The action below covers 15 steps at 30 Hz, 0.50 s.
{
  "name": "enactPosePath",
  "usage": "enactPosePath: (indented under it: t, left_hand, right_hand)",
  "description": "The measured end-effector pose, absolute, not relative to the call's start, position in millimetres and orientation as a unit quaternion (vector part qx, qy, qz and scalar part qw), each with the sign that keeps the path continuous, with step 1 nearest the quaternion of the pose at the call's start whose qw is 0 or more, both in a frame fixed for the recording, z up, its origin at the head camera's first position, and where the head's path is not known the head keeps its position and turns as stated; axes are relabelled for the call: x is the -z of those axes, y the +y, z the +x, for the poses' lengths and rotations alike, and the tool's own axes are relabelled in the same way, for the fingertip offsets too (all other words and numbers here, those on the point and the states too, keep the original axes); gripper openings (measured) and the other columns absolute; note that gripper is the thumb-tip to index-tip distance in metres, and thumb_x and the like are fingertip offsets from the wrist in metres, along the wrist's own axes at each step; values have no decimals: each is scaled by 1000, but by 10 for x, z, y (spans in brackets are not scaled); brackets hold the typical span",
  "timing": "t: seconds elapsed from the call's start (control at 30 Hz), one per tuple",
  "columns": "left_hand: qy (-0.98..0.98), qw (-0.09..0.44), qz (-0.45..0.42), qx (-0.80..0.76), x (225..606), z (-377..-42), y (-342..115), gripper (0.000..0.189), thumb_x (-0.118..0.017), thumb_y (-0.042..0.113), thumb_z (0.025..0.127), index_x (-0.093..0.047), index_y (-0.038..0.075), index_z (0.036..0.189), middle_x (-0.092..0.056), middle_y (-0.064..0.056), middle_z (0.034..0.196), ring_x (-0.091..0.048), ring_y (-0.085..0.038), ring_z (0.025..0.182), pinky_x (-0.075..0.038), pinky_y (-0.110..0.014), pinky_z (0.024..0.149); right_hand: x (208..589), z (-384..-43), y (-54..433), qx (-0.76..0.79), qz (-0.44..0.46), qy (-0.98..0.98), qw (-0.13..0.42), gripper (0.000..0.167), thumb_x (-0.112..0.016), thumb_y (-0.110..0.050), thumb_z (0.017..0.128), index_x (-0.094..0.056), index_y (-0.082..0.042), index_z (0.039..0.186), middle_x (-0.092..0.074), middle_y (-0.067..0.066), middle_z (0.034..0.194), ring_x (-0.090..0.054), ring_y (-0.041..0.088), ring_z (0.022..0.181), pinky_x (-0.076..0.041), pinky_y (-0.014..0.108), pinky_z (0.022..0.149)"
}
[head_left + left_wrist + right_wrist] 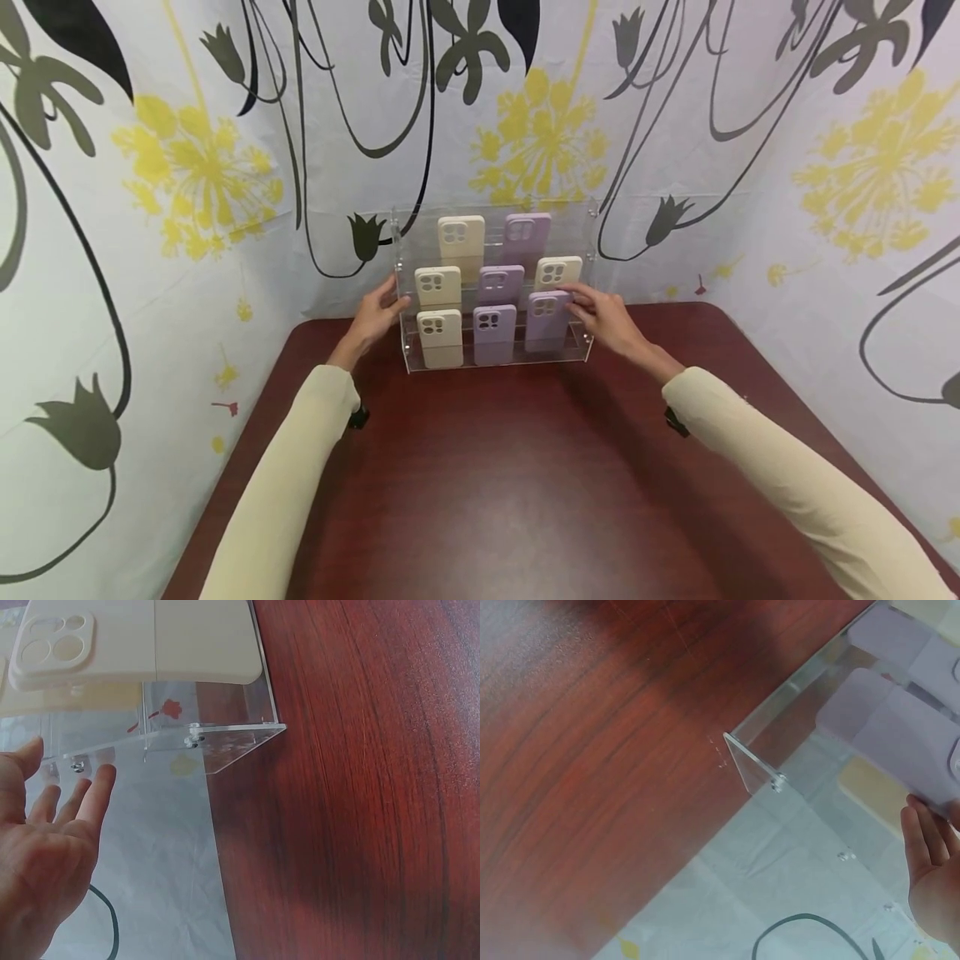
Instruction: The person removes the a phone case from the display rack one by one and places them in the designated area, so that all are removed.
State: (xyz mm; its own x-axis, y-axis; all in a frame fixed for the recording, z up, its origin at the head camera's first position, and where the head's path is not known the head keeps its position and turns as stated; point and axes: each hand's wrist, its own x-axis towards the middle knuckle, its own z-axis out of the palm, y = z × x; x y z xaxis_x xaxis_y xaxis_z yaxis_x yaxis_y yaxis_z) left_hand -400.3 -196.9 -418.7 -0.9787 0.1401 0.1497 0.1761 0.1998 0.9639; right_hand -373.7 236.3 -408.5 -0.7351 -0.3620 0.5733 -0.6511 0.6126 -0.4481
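A clear acrylic display stand [531, 362] holds several cream and lilac phone cases in three tiers. At its right, my right hand [609, 320] pinches the upper corner of a lilac phone case [546, 318] on the bottom tier, fingers behind it. That case stands slightly higher than the lilac case [493, 325] beside it. My left hand [372, 318] is at the stand's left side panel [236, 742], thumb at the front edge and fingers extended along the outer face. A cream phone case [202, 641] sits just inside that panel.
The stand is on a dark red wooden table [480, 467], near its back edge. A white cloth [337, 167] with yellow and grey flowers hangs behind and on both sides. More cases, such as a cream one [461, 237], fill the upper tiers.
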Motion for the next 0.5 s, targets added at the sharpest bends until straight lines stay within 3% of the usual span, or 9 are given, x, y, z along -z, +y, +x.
enactPosePath:
  t: [0.23,0.37,0.5]
  left_hand:
    - [-779,20,-104,618,4208,-4008,-1971,70,-60,14,106,-24,16,166,-33,-22,164,-44,-39,145,-45,-50,112]
    - [-781,27,-106,614,4214,-4023,-1964,70,-60,11,106,-24,14,166,-35,-24,163,-46,-40,144,-47,-49,110]
    - [-782,27,-105,614,4218,-4033,-1961,70,-59,10,106,-23,14,166,-34,-23,164,-45,-39,144,-47,-49,110]
  right_hand:
    - [3933,-3698,2341,-335,292,-869,219,41,-71,-1,97,-69,-13,135,-75,19,115,-74,30,103,-52,26,58]
    - [3858,-3691,2335,-345,284,-869,212,40,-72,-3,97,-69,-14,136,-74,21,117,-75,32,103,-49,23,55]
    - [3794,-3690,2331,-342,282,-872,207,40,-70,-4,98,-68,-14,137,-76,19,111,-75,29,77,-44,23,51]
